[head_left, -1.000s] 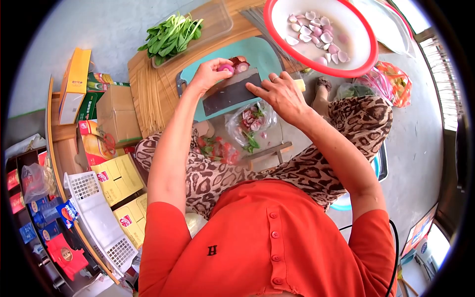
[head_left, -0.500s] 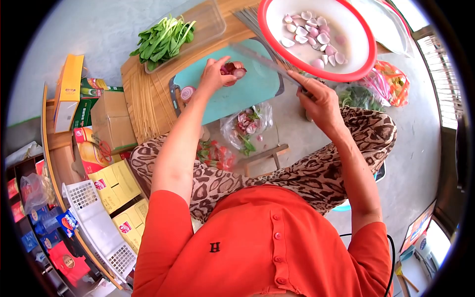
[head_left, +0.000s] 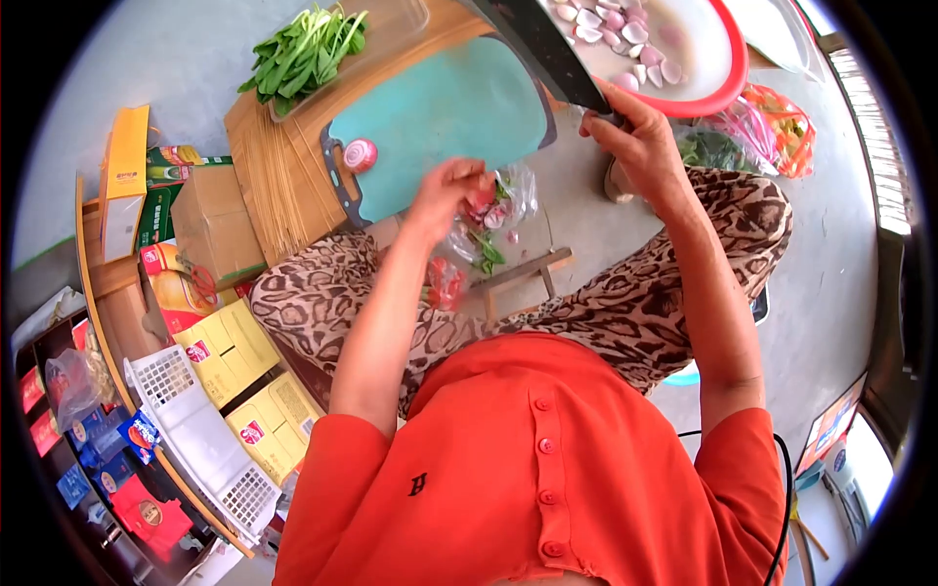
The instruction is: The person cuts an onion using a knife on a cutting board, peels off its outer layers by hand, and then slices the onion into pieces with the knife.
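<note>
Since the earlier frame, the left hand (head_left: 445, 200) had come off the cutting board (head_left: 449, 107) and down to the plastic bag (head_left: 525, 190), while the knife (head_left: 547, 51) in the right hand (head_left: 643, 142) had swung up off the board's far side. Leftmost, the cut onion (head_left: 360, 154) lay on the board, ringed face showing, left of the left fingers and a little beyond them, touched by neither hand. It would likely have handled as light and firm, its cut face slick and its layers apt to slide; its rounded side looked the surer hold. Next came the left fingers, curled inward, with a red scrap (head_left: 480, 193) at their tips — too blurred to tell whether they pinched it or were letting go. That scrap looked thin and nearly weightless, easily torn, best taken between thumb and forefinger. Just right of those fingertips sat the limp bag. Farther right, the right fingers were wrapped around the knife's handle, the sensible grip, and its broad blade — stiff, probably weighty — reached up and leftward from them. Beyond the right fingers, the red-rimmed bowl (head_left: 735, 73) held pale peeled pieces (head_left: 625, 34), smooth and likely slippery.
</note>
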`<action>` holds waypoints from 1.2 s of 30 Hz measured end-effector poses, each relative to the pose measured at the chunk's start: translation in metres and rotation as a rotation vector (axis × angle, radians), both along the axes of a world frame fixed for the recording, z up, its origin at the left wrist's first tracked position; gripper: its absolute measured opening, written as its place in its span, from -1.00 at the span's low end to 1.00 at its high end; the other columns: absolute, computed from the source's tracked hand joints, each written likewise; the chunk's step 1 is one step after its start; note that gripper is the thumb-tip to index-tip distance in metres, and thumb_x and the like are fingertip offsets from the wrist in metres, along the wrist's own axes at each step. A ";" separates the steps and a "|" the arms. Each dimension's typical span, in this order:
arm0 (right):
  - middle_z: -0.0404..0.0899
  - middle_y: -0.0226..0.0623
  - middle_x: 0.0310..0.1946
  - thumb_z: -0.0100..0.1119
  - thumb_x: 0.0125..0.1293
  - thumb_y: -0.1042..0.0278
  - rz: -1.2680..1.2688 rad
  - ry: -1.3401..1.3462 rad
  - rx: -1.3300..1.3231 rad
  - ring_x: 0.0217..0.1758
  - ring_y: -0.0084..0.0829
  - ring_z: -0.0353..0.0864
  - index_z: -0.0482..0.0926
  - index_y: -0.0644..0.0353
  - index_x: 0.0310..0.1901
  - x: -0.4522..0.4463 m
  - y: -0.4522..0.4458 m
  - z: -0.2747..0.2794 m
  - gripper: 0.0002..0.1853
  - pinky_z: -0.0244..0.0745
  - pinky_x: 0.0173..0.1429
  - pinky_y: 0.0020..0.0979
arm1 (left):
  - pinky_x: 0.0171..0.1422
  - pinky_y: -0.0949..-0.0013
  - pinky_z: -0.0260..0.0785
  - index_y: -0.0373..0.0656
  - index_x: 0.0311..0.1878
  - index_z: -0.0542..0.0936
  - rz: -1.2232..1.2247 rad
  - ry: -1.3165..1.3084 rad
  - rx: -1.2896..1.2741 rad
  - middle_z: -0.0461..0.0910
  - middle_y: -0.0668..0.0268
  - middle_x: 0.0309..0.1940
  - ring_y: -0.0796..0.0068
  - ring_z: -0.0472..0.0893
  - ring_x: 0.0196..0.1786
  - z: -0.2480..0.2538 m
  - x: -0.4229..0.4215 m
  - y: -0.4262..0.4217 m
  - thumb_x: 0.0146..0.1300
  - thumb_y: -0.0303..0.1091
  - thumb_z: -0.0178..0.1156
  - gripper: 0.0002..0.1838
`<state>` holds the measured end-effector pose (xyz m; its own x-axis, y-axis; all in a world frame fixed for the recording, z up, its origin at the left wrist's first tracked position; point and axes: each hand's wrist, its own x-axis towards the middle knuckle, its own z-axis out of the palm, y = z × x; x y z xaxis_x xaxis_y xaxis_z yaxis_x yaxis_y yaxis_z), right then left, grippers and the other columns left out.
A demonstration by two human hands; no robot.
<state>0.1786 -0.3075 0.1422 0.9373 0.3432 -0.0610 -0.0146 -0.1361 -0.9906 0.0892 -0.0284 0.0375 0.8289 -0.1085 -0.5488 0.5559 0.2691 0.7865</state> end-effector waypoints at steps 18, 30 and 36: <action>0.59 -0.54 -0.36 0.23 0.31 0.44 0.140 0.081 0.038 -0.38 -0.70 0.39 0.54 0.10 0.28 0.000 0.020 -0.016 -0.53 0.39 -0.24 -0.59 | 0.11 -0.24 0.57 -0.15 0.48 0.12 0.431 0.600 0.100 0.12 -0.08 0.42 -0.19 0.41 0.25 -0.143 -0.054 0.025 0.35 -0.38 0.22 -0.29; 0.63 0.02 -0.12 0.13 0.19 0.40 0.187 -0.391 -0.466 -0.10 0.02 0.62 0.45 0.13 0.26 -0.001 0.075 -0.049 -0.47 0.52 -0.01 -0.14 | -0.02 0.26 0.47 -0.14 0.17 0.57 0.399 -0.399 1.163 0.55 0.20 -0.07 0.27 0.62 -0.09 0.013 -0.022 0.101 0.06 -0.41 0.43 -0.46; 0.59 -0.08 -0.54 0.12 0.22 0.35 0.236 0.094 -0.291 -0.55 -0.20 0.59 0.51 0.24 0.15 -0.014 0.073 -0.033 -0.56 0.52 -0.31 -0.24 | 0.15 0.06 0.41 -0.08 0.24 0.47 0.334 -0.266 1.381 0.50 0.13 0.02 0.05 0.51 0.12 -0.019 -0.003 0.133 -0.08 -0.26 0.54 -0.26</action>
